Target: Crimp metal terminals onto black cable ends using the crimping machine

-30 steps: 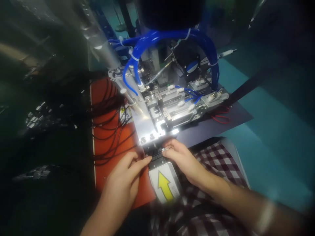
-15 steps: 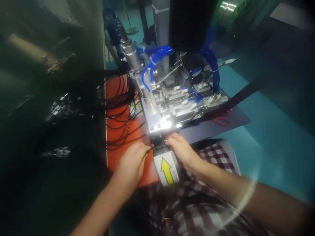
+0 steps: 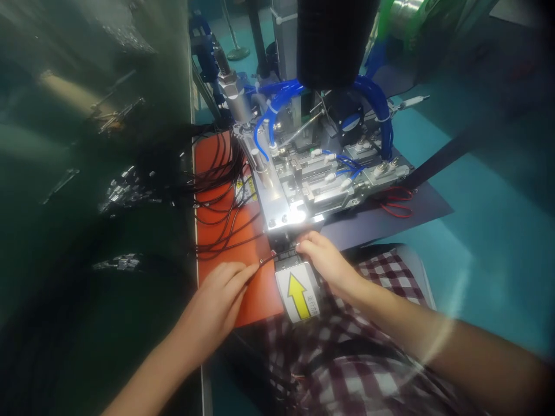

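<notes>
A thin black cable (image 3: 274, 256) runs between my two hands, across the front of a metal machine (image 3: 277, 202). My left hand (image 3: 223, 292), over the orange board, is closed with thumb and fingers pinched on the cable. My right hand (image 3: 323, 257) pinches the cable's other end just below the machine's bright front edge; its fingertips hide that end. Just under the cable sits a white label with a yellow arrow (image 3: 299, 294).
More black cables (image 3: 221, 225) lie over the orange board (image 3: 255, 294). Blue air tubes (image 3: 381, 115) arch above the machine, beneath a black cylinder (image 3: 333, 40). Small shiny metal parts (image 3: 130, 188) are scattered on the dark surface at left. A checked cloth (image 3: 359, 375) covers my lap.
My left hand has drawn away from the machine, to the left and slightly down, so more cable shows between the hands. My right hand stays at the machine's front. The view has shifted slightly.
</notes>
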Demonstrator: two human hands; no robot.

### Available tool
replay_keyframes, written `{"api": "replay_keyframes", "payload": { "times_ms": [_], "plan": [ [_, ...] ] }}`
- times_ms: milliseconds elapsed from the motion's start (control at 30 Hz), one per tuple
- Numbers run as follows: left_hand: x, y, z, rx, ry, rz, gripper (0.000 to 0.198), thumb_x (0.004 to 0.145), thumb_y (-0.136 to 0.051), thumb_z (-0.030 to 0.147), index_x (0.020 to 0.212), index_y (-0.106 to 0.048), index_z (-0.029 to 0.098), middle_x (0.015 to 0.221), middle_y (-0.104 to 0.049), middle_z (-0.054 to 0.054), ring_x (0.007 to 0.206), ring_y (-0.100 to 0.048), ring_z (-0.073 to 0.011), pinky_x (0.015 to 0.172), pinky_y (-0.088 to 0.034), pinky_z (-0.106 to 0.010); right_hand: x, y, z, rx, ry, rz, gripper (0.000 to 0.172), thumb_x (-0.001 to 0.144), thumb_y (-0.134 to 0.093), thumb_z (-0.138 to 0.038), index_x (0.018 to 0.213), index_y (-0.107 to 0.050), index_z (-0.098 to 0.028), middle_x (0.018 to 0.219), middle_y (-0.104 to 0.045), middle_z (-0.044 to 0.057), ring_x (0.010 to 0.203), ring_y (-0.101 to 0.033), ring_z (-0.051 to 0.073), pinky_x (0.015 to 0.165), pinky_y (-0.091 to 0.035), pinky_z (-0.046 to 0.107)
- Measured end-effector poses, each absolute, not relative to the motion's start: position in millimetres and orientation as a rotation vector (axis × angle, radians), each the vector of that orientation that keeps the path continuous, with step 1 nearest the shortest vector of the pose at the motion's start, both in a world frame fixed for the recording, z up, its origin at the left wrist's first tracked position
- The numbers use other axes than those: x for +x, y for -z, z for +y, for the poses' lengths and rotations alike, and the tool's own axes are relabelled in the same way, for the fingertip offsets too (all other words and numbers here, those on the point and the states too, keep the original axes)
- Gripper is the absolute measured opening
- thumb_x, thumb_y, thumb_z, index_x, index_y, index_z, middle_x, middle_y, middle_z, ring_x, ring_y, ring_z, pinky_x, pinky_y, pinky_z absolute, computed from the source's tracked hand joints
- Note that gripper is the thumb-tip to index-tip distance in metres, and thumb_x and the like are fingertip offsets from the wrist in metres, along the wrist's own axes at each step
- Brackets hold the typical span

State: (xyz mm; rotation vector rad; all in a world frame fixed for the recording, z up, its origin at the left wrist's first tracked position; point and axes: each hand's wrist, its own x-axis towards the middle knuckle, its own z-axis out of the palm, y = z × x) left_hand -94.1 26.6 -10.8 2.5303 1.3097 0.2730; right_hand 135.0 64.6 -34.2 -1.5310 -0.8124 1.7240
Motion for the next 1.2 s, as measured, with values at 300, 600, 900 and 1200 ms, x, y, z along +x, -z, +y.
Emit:
{"api": "replay_keyframes", "payload": {
  "times_ms": [300,600,900,1200],
  "plan": [
    [-103.5,24.2,37.8,2.718,-0.449,1.321,0.042,0.088,-0.041,0.001,0.118,-0.064,0.019,0.098,-0.058,-0.007,0.087,-0.056,-0.0173,0.071,-0.048,-0.028,148.3,35.1,63.4,-1.509,-1.732,-0.983,0.009,0.079,-0.056,-0.026,0.083,-0.058,-0.019,0.072,-0.055,-0.003,0.066,-0.050,0.014,0.064,-0.041,0.029],
    [-103.4,28.5,35.1,2.553,-0.508,1.389,0.036,0.091,-0.043,0.008,0.112,-0.068,0.023,0.097,-0.057,-0.005,0.085,-0.058,-0.0150,0.070,-0.049,-0.025,171.9,31.6,42.5,-1.399,-0.649,-2.169,0.036,0.087,-0.044,-0.011,0.115,-0.065,-0.020,0.096,-0.065,0.008,0.080,-0.059,0.020,0.070,-0.041,0.032],
    [-102.2,26.7,36.2,2.575,-0.483,1.385,0.037,0.091,-0.040,0.008,0.110,-0.070,0.020,0.095,-0.058,-0.007,0.084,-0.059,-0.0154,0.069,-0.050,-0.025,175.4,23.5,55.5,-1.483,-0.997,-1.931,0.022,0.088,-0.049,-0.021,0.101,-0.066,-0.021,0.092,-0.069,0.005,0.073,-0.060,0.018,0.067,-0.042,0.031],
    [-103.4,25.9,37.1,2.505,-0.479,1.427,0.037,0.091,-0.042,0.013,0.111,-0.071,0.025,0.097,-0.060,-0.006,0.087,-0.060,-0.0162,0.071,-0.050,-0.025,160.0,56.8,62.8,-1.417,-1.456,-1.435,0.037,0.094,-0.042,-0.046,0.067,-0.042,-0.021,0.060,-0.042,-0.005,0.054,-0.040,0.012,0.054,-0.032,0.026]
  ]
}}
